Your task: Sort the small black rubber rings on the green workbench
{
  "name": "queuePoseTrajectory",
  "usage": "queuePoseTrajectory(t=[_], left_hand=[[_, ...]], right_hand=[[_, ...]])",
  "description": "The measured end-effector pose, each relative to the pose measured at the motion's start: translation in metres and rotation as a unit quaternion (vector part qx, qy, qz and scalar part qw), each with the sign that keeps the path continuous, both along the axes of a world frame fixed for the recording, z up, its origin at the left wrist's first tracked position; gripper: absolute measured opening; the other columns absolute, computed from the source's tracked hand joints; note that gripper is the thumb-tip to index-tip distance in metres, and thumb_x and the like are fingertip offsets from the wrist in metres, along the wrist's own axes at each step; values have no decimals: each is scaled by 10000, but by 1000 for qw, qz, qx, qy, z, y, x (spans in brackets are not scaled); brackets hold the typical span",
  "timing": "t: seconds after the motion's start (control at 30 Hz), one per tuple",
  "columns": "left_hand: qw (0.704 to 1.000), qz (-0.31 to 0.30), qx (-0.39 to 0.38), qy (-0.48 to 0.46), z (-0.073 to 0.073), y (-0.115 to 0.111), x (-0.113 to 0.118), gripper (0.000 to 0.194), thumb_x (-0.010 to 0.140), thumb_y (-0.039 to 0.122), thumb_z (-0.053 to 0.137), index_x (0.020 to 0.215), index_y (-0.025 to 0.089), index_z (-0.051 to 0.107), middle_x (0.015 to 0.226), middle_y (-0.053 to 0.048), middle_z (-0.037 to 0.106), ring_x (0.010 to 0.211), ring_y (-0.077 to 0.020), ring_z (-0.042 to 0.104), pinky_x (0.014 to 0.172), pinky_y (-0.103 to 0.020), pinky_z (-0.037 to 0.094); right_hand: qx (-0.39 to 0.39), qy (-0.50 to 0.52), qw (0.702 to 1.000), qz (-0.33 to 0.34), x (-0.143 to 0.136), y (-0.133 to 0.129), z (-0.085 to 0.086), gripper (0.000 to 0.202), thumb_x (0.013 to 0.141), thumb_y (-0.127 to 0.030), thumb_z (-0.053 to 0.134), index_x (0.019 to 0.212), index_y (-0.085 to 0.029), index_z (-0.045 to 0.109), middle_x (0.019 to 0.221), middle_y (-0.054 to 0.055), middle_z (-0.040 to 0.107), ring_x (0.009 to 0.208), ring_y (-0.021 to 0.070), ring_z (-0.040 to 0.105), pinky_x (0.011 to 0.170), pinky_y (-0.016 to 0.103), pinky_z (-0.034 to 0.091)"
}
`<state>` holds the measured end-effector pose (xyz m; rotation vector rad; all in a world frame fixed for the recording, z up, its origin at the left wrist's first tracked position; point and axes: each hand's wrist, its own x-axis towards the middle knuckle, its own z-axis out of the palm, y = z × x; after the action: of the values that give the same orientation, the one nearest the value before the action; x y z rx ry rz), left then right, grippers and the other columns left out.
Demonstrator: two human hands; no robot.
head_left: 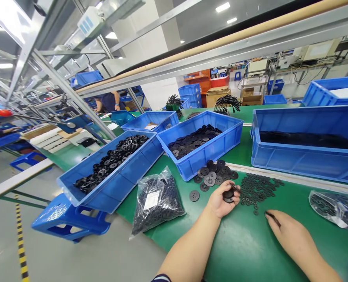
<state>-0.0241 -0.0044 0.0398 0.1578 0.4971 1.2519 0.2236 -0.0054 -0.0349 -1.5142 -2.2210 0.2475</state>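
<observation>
My left hand (pixel 224 199) is closed around a few black discs (pixel 228 194) above the green table. To its right, my right hand (pixel 285 227) pinches a small dark part (pixel 273 217) between thumb and fingers, low over the tabletop. Between and behind the hands lies a spread of small black rings (pixel 258 188). Behind my left hand is a loose pile of larger flat black discs (pixel 209 178), with one disc (pixel 194 195) lying apart at its left.
Blue bins of black parts stand behind: one with rings (pixel 133 175), one with discs (pixel 212 150), one wide bin (pixel 303 158). Filled plastic bags lie left (pixel 159 203) and right (pixel 338 209). A blue stool (pixel 65 219) stands on the floor. A person (pixel 107 102) is farther back.
</observation>
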Motion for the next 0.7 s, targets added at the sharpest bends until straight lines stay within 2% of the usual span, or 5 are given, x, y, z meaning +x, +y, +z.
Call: queuePoseTrajectory(t=[0.1, 0.2, 0.33, 0.47, 0.7], left_hand=[[999, -7, -22, -27, -3, 1, 3, 336, 661, 340, 832, 749, 159, 563, 823, -77, 598, 624, -101, 478, 511, -205, 334], [1000, 6, -20, -4, -9, 2, 6, 359, 630, 270, 869, 695, 157, 534, 792, -69, 615, 611, -87, 477, 515, -196, 335], [996, -11, 5, 87, -13, 0, 15, 431, 521, 162, 911, 872, 131, 662, 863, -105, 688, 754, -151, 629, 582, -209, 416], [979, -35, 15, 202, -17, -7, 30, 545, 494, 303, 934, 936, 91, 695, 780, -99, 701, 652, -189, 673, 569, -273, 483], [956, -71, 52, 281, -29, -18, 52, 598, 524, 489, 903, 911, 104, 659, 651, -66, 676, 522, -180, 653, 485, -274, 502]], right_hand=[[-23, 7, 1000, -3, 0, 1, 0, 401, 906, -489, 393, 936, -258, 720, 977, 42, 766, 766, 234, 730, 586, 334, 565], [-37, 28, 999, -6, 0, 2, 3, 394, 893, -506, 409, 922, -258, 714, 940, 43, 767, 743, 238, 725, 587, 339, 563], [-22, 88, 996, -9, -2, -1, 14, 400, 885, -552, 445, 900, -250, 707, 837, 41, 751, 690, 221, 706, 618, 325, 566], [33, 146, 988, -24, -8, -12, 25, 386, 886, -577, 508, 914, -239, 693, 772, 35, 718, 627, 191, 668, 602, 296, 549], [52, 203, 973, 96, -21, -22, 30, 292, 949, -467, 511, 964, -238, 692, 835, 47, 714, 675, 173, 672, 638, 271, 553]])
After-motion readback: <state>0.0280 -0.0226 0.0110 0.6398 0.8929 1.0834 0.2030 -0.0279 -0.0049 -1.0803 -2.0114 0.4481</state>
